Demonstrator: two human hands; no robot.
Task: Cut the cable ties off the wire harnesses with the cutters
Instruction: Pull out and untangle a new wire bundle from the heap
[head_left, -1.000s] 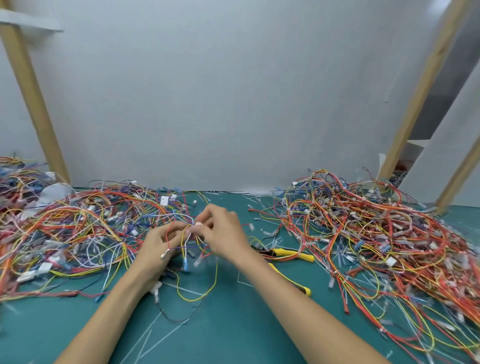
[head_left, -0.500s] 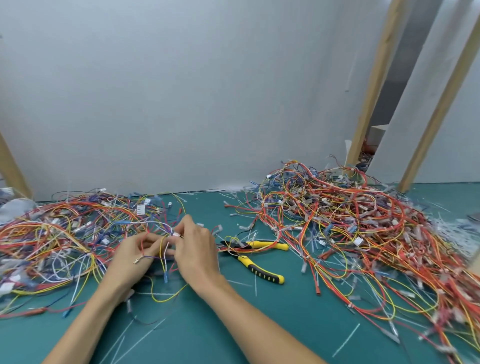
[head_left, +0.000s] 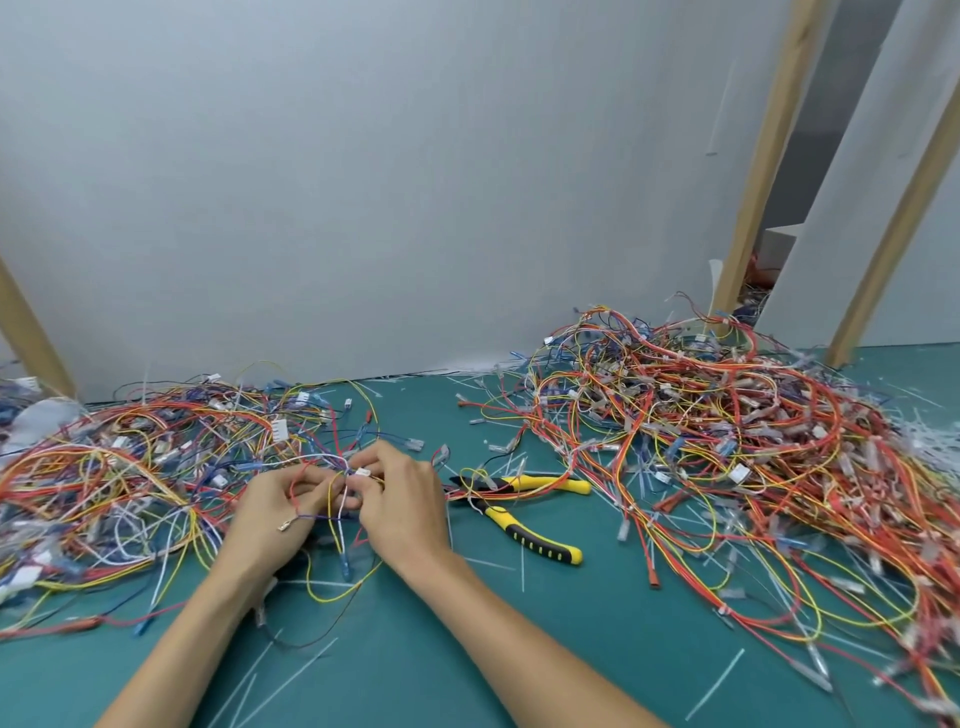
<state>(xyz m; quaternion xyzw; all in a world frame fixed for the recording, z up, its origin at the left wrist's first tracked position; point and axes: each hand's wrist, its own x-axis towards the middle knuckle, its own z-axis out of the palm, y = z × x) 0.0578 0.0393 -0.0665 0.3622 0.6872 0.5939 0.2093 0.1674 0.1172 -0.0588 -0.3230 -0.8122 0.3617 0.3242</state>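
Teal tabletop (head_left: 415, 654) carrying left heap (head_left: 130, 457) and right heap (head_left: 727, 431) of wires; left hand (head_left: 270, 514) and right hand (head_left: 402, 499) both curling fingers round small wire harness (head_left: 340, 519), pinching it between them; white bit at fingertips possibly connector, blurred; yellow-handled cutters (head_left: 535, 540) lying unheld just right of right hand.

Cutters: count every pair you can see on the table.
1. The yellow-handled cutters lie on the green mat just right of the right hand, untouched. More could be buried under the left wire heap or the right wire heap.
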